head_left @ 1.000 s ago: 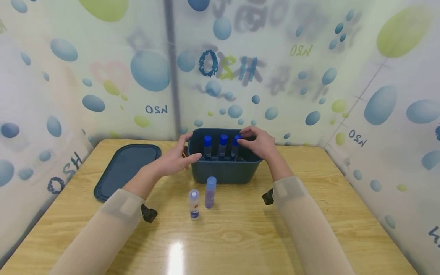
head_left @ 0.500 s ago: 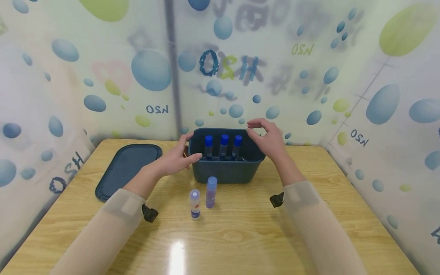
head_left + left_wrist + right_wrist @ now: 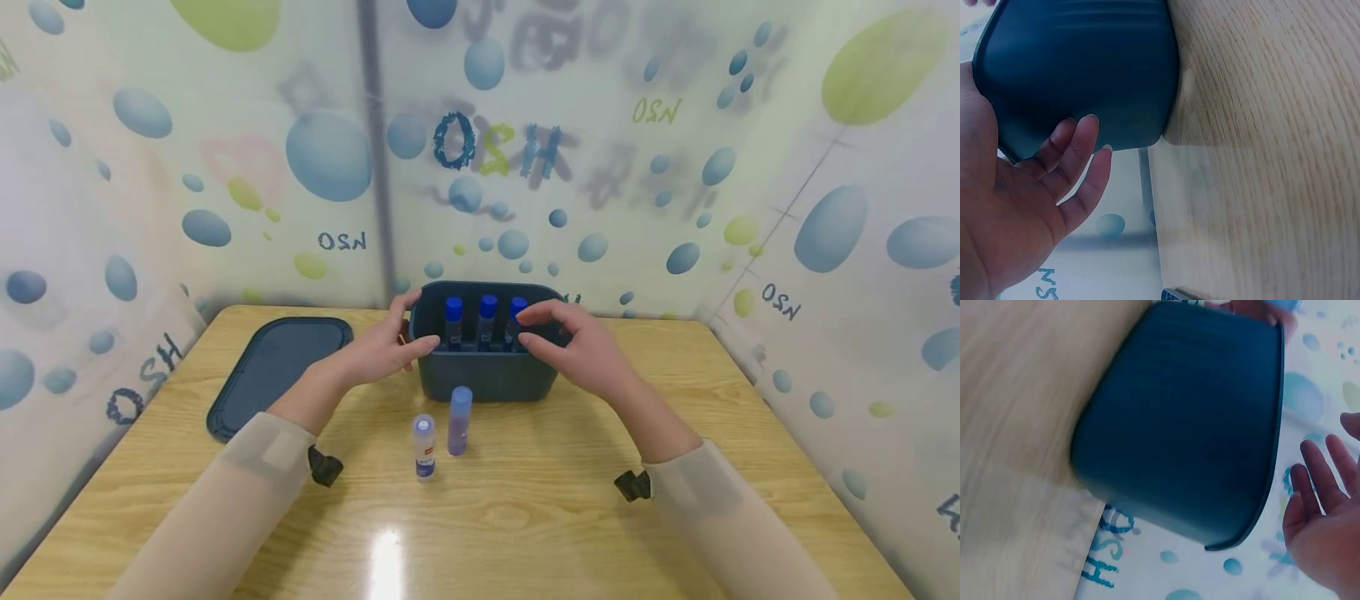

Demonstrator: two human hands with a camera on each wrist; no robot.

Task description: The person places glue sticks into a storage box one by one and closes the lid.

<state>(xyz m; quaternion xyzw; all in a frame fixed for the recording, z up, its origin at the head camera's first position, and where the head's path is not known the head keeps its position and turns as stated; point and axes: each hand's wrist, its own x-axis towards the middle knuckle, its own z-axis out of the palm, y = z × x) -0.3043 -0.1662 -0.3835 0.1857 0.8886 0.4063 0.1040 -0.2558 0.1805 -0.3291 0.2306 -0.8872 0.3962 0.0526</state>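
Head, left hand (image 3: 378,346): spread loosely on left end of bin (image 3: 491,379).
Head, right hand (image 3: 588,348): thumb apart from fingers, over right end.
Head, bin: near far edge of desk (image 3: 547,517), holding three upright blue-capped tubes (image 3: 487,321).
Left wrist, left hand: loose-fingered at end wall.
Right wrist, right hand: splayed beside bin.

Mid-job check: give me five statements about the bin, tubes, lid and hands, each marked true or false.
1. Three blue-capped tubes stand in the bin. True.
2. The lid lies right of the bin. False: it lies left of it.
3. Two tubes stand on the table outside the bin. True.
4. The right hand rests on the lid. False: it is by the rightmost blue-capped tube.
5. The left hand is at the bin's left end. True.
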